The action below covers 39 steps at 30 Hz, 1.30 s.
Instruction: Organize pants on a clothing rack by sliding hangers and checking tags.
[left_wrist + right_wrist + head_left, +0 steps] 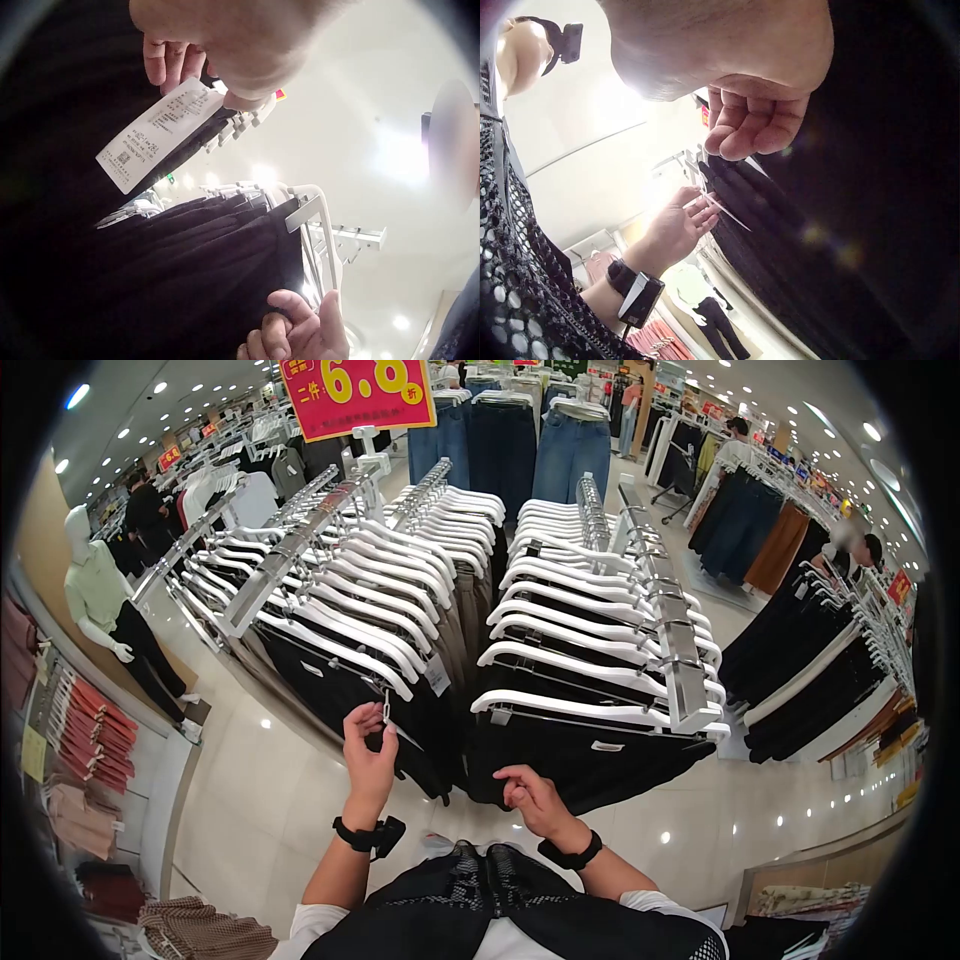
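Note:
My left hand [370,760] is raised at the front of the left rack. In the left wrist view it pinches the upper end of a white printed tag [154,135], thumb on one side and fingers behind. This tag hangs by black garments [320,660] on white hangers [340,630]. My right hand [535,800] holds nothing; its fingers are loosely curled, the index reaching out furthest. It is just in front of the nearest black garment [570,755] on the right rack, which hangs by clips from a white hanger [590,710].
Two rows of hangers run away from me on metal rails [670,610]. A red and yellow sale sign [360,398] stands above the left rack. Jeans [565,455] hang behind. A mannequin [110,600] stands at the left, and another rack of clothes [830,660] at the right.

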{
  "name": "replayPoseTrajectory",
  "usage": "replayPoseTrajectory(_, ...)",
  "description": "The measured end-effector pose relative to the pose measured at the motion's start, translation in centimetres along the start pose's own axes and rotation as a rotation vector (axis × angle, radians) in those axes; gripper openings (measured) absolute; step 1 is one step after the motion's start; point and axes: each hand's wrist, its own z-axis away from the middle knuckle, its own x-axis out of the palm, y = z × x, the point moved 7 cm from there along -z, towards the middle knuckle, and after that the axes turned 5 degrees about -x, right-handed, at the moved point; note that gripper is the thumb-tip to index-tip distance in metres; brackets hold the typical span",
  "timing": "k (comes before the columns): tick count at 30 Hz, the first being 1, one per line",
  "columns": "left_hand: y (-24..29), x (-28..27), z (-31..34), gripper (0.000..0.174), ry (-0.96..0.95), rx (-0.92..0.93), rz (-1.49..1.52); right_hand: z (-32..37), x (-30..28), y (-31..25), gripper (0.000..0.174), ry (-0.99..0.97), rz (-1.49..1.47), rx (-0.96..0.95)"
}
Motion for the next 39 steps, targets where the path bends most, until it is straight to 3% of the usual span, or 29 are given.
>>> replayPoseTrajectory(20, -0.1, -1.1, 0.1, 0.029, -0.034, -0.083, 0.176, 0.0, 1.0, -0.2, 0.028, 0.017, -0.017, 0.013)
replayPoseTrajectory(39, 1.0, -1.7, 0.1, 0.017, -0.019, -0.028, 0.112, 0.5, 1.5, -0.5, 0.029, 0.034, -0.04, -0.002)
